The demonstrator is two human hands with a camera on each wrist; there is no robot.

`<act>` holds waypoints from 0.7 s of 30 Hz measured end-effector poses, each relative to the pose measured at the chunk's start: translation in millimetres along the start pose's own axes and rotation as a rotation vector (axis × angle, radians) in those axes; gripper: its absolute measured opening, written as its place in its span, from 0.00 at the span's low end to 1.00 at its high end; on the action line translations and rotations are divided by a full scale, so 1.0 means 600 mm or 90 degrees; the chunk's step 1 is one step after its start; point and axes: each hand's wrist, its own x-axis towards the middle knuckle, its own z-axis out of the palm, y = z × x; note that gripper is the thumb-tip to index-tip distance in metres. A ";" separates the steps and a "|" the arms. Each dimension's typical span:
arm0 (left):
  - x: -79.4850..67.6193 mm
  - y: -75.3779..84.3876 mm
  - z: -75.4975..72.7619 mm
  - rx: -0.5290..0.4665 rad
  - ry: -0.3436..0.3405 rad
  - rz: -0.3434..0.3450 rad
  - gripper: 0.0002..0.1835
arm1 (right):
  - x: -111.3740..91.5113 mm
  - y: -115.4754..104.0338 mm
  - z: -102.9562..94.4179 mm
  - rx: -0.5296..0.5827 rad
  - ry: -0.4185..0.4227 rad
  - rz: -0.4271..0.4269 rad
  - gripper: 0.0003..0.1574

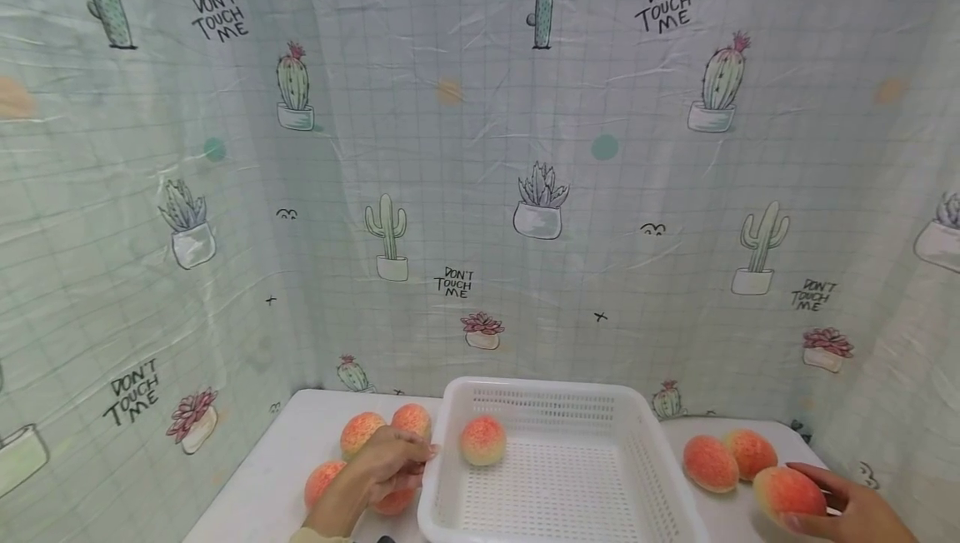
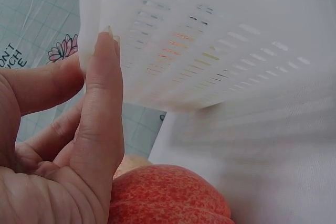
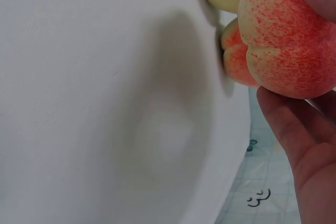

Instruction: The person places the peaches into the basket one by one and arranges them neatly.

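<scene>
A white plastic basket (image 1: pixel 555 383) with slotted walls stands on the table, one peach (image 1: pixel 483 441) inside near its left wall. My left hand (image 1: pixel 390 464) holds the basket's left rim; close up in the left wrist view, the thumb and fingers (image 2: pixel 102 85) pinch the edge of the wall. On the right, my right hand (image 1: pixel 851 505) grips a red and yellow peach (image 1: pixel 789 495), thumb on one side and fingers on the other. In the right wrist view that peach (image 3: pixel 294 40) hangs above the white surface, its shadow below.
Two peaches (image 1: pixel 711 464) lie right of the basket. Several more, including one at the back (image 1: pixel 412 420), lie around my left hand, partly hidden by it. A cactus-printed curtain (image 1: pixel 480 151) encloses the white table (image 1: pixel 255 485) at the back and sides.
</scene>
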 end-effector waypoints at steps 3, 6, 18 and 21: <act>0.000 -0.002 -0.002 -0.002 -0.002 0.002 0.06 | 0.004 -0.006 -0.002 -0.022 -0.004 -0.010 0.71; -0.001 -0.003 -0.003 -0.004 -0.007 0.009 0.07 | 0.004 -0.017 -0.004 -0.032 -0.011 -0.022 0.70; 0.000 0.001 -0.001 0.002 0.001 0.002 0.07 | 0.001 -0.058 -0.003 -0.040 -0.016 -0.050 0.70; -0.001 0.001 0.000 0.002 0.002 0.003 0.07 | 0.002 -0.065 -0.003 -0.063 -0.011 -0.074 0.70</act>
